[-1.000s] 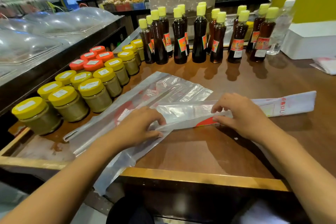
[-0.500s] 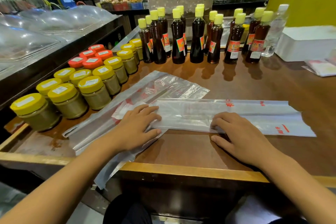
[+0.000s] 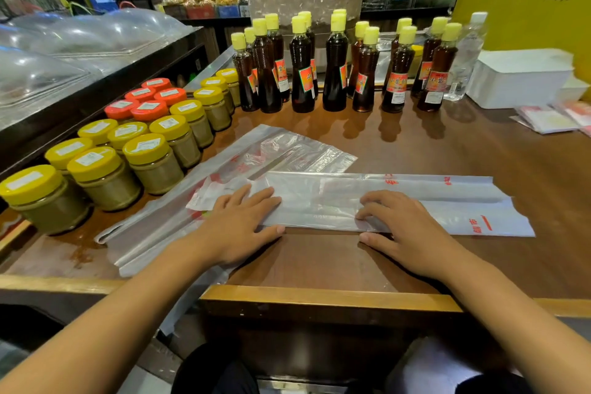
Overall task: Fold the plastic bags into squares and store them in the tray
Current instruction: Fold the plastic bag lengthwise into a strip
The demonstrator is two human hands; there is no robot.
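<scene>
Stage: early | your left hand [image 3: 238, 222] and right hand [image 3: 404, 227], fingers flat, press the plastic bag [image 3: 367, 201] folded into a strip near the table's front edge | left: square folds, tray.

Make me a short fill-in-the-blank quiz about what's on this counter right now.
1. Both hands, left hand and right hand, press flat on a long folded plastic ____.
2. The dark sauce bottles all have ____ caps.
3. Among the jars, a few lids are yellow and the others are ____.

Missing words: bag; yellow; red
</scene>
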